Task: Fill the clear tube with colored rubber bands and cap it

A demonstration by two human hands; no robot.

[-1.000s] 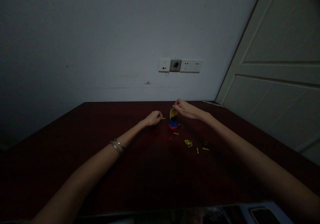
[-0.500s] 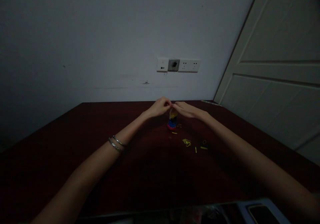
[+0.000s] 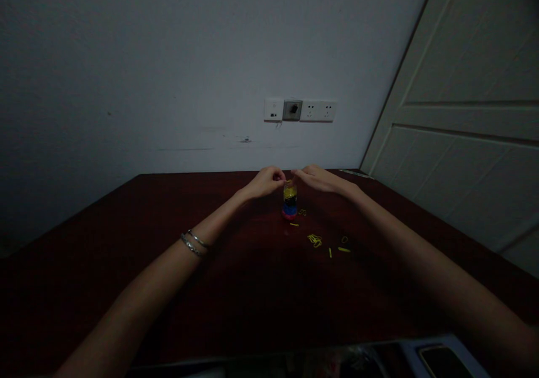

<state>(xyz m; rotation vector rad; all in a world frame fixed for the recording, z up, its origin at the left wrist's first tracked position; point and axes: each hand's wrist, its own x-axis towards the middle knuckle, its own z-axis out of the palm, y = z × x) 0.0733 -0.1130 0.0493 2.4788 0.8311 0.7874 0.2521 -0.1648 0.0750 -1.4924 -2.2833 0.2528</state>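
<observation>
A small clear jar (image 3: 290,201) stands upright on the dark red table (image 3: 236,288). Inside it are layers of yellow, black, blue and pink; the layers look like small rubber bands. My left hand (image 3: 269,181) has its thumb and fingers pinched at the left of the jar's rim. Just right of the rim, my right hand (image 3: 315,178) hovers with its fingers stretched toward the jar's mouth, and nothing shows in it. In front of the jar lie several loose yellow rubber bands (image 3: 314,240), along with a few yellow strips (image 3: 344,249).
Behind the table is a pale wall with a row of sockets (image 3: 318,110). A white panelled door (image 3: 458,119) rises on the right. At the near edge lies a dark phone-like object (image 3: 444,361) on a light blue surface, beside other dim items.
My hands were together over the jar's mouth; now the right one has drawn back to the right and a gap shows between them. More of the jar's upper part is visible.
</observation>
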